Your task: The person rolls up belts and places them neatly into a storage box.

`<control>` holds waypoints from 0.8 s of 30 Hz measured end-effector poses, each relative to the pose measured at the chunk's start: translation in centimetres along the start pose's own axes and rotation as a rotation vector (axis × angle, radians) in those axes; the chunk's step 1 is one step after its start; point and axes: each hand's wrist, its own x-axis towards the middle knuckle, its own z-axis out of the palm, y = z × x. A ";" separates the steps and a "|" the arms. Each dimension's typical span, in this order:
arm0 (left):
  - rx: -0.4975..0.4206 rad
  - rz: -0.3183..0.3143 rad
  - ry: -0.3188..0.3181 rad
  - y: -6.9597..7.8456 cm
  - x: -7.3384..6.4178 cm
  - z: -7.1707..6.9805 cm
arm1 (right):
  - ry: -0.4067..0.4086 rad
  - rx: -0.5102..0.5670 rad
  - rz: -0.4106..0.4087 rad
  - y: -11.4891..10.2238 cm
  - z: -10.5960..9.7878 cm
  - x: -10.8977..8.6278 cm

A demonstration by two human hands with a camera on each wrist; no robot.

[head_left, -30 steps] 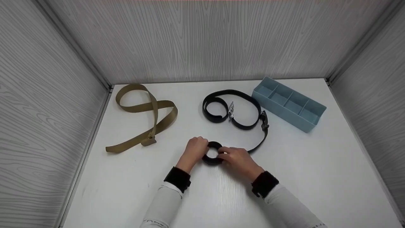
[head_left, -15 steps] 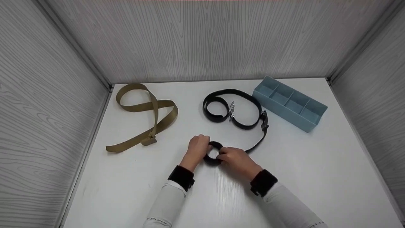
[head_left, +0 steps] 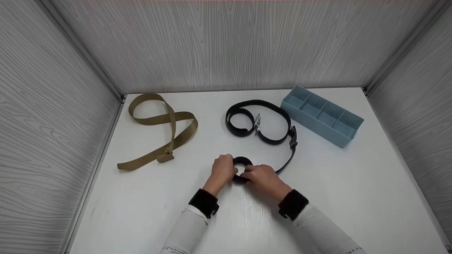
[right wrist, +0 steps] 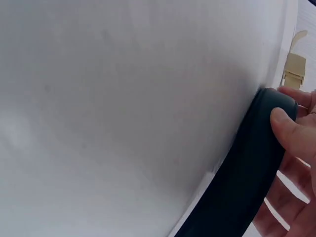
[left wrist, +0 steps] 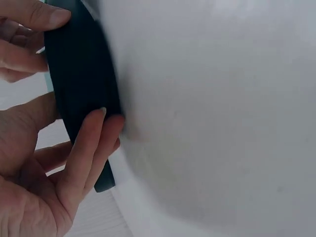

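A black belt (head_left: 243,161), partly rolled into a ring-shaped coil on edge, stands at the front middle of the table. My left hand (head_left: 222,171) grips the coil's left side, thumb bent inside the ring. On the other side, my right hand (head_left: 265,179) pinches the coil's right edge with its fingers in the opening. From there the loose stretch curves back to a dark buckle (head_left: 293,138). In the left wrist view, fingers from both hands hold the wide belt band (left wrist: 81,64). The right wrist view has a thumb pressing on the band (right wrist: 242,173).
Behind the coil lies a second black belt (head_left: 272,141) with a silver buckle (head_left: 257,124), close to the dark buckle. A tan webbing belt (head_left: 185,135) lies looped at left. The blue divided tray (head_left: 314,124) sits back right. Walls enclose the white table (head_left: 141,211).
The left hand and the coil have shifted slightly right. The loose belt's dark buckle has been drawn a little toward the front and left. Both hands keep hold.
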 end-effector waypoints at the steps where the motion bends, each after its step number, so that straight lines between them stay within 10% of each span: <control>1: 0.013 0.015 -0.001 0.0 0.1 0.0 | -0.020 0.022 -0.003 0.2 -0.2 -0.1; 12: 0.108 0.178 -0.069 0.2 1.1 0.0 | -0.088 0.069 -0.004 1.4 -1.1 -0.5; 19: 0.068 0.008 -0.005 0.8 0.3 -0.2 | -0.017 -0.041 0.000 0.5 -0.5 -0.2; 24: 0.058 -0.001 -0.014 0.9 0.0 -0.2 | -0.020 0.017 0.004 0.6 -0.4 -0.3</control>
